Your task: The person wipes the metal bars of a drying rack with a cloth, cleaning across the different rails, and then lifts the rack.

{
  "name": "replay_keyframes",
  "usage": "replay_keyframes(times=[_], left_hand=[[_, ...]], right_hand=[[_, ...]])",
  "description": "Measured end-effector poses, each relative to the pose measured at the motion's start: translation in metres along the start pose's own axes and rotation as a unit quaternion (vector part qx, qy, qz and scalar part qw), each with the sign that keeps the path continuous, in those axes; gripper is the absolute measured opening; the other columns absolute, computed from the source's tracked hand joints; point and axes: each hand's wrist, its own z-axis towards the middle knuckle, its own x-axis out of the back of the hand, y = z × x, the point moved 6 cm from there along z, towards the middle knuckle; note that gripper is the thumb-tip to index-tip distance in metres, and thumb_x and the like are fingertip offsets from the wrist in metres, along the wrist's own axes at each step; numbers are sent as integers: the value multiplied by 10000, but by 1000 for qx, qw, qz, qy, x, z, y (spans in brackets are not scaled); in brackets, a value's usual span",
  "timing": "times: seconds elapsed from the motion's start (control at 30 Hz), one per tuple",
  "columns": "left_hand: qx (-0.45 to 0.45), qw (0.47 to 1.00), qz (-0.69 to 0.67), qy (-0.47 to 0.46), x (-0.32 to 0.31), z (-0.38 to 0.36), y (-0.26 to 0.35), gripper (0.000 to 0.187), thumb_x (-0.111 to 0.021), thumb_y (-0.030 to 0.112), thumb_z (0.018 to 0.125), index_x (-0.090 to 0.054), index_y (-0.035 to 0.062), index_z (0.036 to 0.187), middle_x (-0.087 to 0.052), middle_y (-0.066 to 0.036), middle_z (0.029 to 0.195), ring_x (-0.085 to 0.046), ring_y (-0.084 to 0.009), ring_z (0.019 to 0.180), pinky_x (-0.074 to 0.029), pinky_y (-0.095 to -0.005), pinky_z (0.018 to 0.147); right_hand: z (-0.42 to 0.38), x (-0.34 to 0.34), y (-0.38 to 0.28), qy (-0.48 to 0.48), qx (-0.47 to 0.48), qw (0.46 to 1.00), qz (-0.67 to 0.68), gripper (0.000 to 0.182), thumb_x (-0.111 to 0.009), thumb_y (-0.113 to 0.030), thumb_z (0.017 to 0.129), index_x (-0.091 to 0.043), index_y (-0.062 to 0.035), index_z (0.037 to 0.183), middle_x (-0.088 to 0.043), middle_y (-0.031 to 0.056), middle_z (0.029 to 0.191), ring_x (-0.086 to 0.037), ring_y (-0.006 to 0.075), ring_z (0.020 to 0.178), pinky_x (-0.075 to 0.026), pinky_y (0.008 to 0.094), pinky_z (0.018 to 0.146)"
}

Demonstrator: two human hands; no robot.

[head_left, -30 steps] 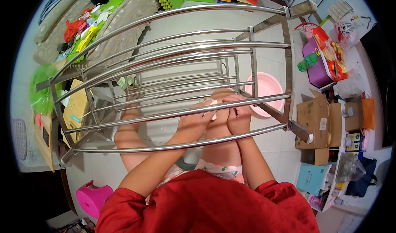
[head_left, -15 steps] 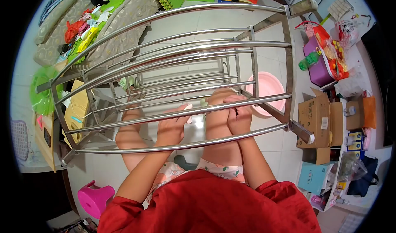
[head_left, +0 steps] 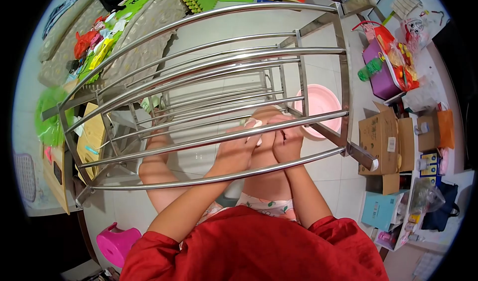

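While the person sits on the tiled floor behind a steel rack (head_left: 209, 82), both hands work at one of its near rails. At far left a green bag (head_left: 48, 114) and a yellow box (head_left: 92, 131) lie past the rack's end, and a pink stool (head_left: 115, 242) sits by the person's hip. Left hand (head_left: 239, 149): fingers closed around a small white cloth (head_left: 255, 129), pressed to the second-nearest rail, just left of the right hand. Right hand (head_left: 288, 142): fingers curled narrow around the same rail, steadying it; whether they hold anything else cannot be told. The cloth sits on the rail between the two hands, above the raised knee. Further right, a pink basin (head_left: 318, 107) rests on the floor under the rack's end, then cardboard boxes (head_left: 383, 141) and a purple container (head_left: 381, 72). Judgement: step in hand looks like wiping the rail. Next move would call for firm cloth contact along the bar while the right hand braces the frame against rocking.
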Motion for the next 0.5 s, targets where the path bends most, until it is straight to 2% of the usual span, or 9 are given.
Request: replay_keyframes(times=[0.1, 0.2, 0.27, 0.3, 0.37, 0.43, 0.47, 0.5], left_hand=[[-8, 1000, 12, -19, 5, -2, -4, 579, -574, -45, 745, -545, 105, 1304, -563, -143, 1301, -585, -345, 1078, -498, -424, 834], [21, 997, 19, -70, 9, -8, -14, 631, -604, -58, 725, -529, 109, 1329, -583, -143, 1267, -593, -355, 1057, -503, -423, 815], [124, 984, -25, -126, 9, -13, -33, 674, -631, -55, 723, -509, 123, 1361, -615, -143, 1209, -608, -360, 1012, -503, -428, 795], [123, 984, -24, -127, 9, -15, -35, 674, -631, -55, 723, -509, 123, 1361, -615, -143, 1209, -608, -360, 1012, -503, -428, 795], [64, 997, -24, -17, 20, -20, -32, 679, -647, -31, 742, -494, 135, 1383, -636, -146, 1161, -618, -361, 977, -501, -430, 783], [76, 997, -7, -20, 16, -19, -31, 702, -663, -20, 740, -476, 136, 1398, -641, -142, 1153, -622, -360, 961, -506, -423, 779], [87, 996, 10, -23, 14, -18, -29, 725, -680, -9, 737, -458, 138, 1412, -646, -138, 1145, -626, -358, 945, -512, -415, 774], [86, 996, 10, -22, 12, -16, -27, 725, -680, -9, 737, -458, 138, 1412, -646, -138, 1145, -626, -358, 945, -512, -415, 774]], right_hand=[[-2, 7, -1, 17, -17, 1000, -2, 179, -555, 91, 772, -674, -9, 862, -669, 123, 900, -639, 294, 849, -508, 361, 771], [-4, 9, -1, 25, -18, 1000, 3, 165, -567, 92, 776, -671, -3, 861, -670, 126, 903, -643, 291, 840, -513, 352, 754], [-6, 9, 1, 26, -17, 999, 5, 158, -573, 93, 778, -671, 0, 859, -670, 127, 904, -644, 291, 839, -514, 347, 747], [-5, 8, 1, 26, -4, 1000, 0, 138, -592, 74, 781, -672, -2, 863, -668, 130, 912, -644, 291, 831, -515, 346, 738], [-5, 8, -2, 26, 9, 1000, -5, 120, -611, 55, 784, -674, -5, 867, -666, 134, 920, -644, 291, 823, -517, 345, 730], [-6, 14, -11, 38, 17, 998, 36, 189, -659, 1, 781, -673, -14, 969, -658, 141, 975, -640, 294, 818, -518, 347, 736], [-7, 18, -19, 40, 18, 998, 37, 189, -659, 1, 781, -673, -14, 969, -658, 141, 975, -640, 294, 818, -518, 347, 736], [-9, 11, -22, -53, -66, 993, 78, 255, -675, -19, 776, -660, -17, 1030, -650, 154, 1004, -638, 294, 851, -521, 348, 741]])
